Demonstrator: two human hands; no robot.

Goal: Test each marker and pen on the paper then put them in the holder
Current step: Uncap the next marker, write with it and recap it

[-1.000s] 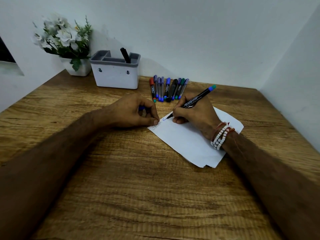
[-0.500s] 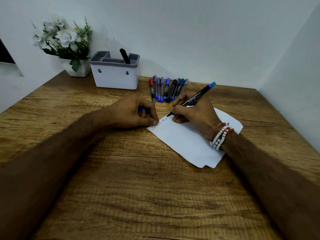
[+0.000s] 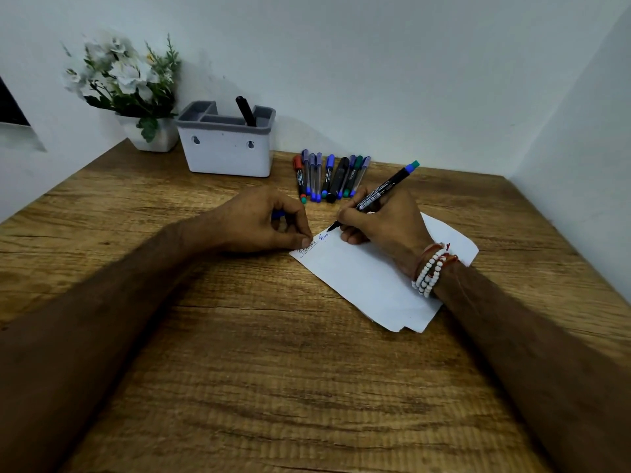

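My right hand (image 3: 384, 227) grips a black marker (image 3: 386, 189) with a blue-green end, its tip on the top left of the white paper (image 3: 372, 281). Black and blue scribbles mark that corner. My left hand (image 3: 263, 221) has its fingers curled round a blue pen cap (image 3: 278, 215), and its thumb presses the paper's left corner. A row of several pens and markers (image 3: 329, 177) lies behind the hands. The white holder with a grey rim (image 3: 227, 148) stands at the back, one black marker (image 3: 246, 110) upright in it.
A white pot of white flowers (image 3: 133, 93) stands left of the holder against the wall. Walls close the desk at the back and the right. The wooden desk (image 3: 273, 387) stretches toward me in front of the paper.
The marker tip has moved a little along the paper's top edge, adding blue scribble. My left hand has stayed on the paper's corner.
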